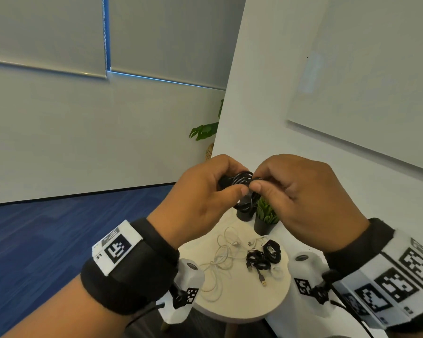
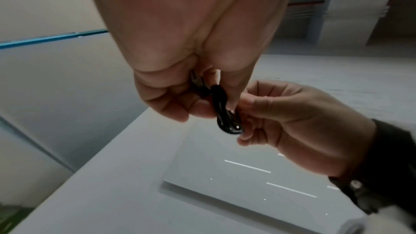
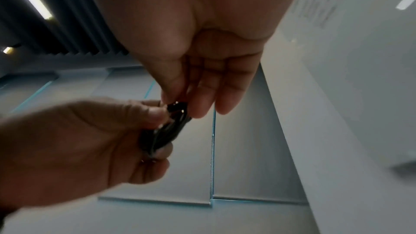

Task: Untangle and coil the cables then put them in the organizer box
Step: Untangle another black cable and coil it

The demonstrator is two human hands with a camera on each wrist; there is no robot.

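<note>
Fingers of both hands close on one small black coiled cable [image 1: 242, 181], held up in the air well above the worktop [image 1: 239, 303]. The left hand [image 1: 200, 198] grips the coil from its side, thumb on the near face and the other fingers curled behind it. The right hand [image 1: 300, 198] pinches the same coil from the opposite side, thumb tip just beside the left thumb; in the right wrist view its fingers [image 3: 202, 99] lie over the top of the loops. Part of the coil hangs below the thumbs. Down on the round worktop lie a loose white cable [image 1: 220, 262] and, beside it, a bundle of black cables [image 1: 261, 258]. Two small potted plants [image 1: 265, 215] stand at the far edge, near the wall.
</note>
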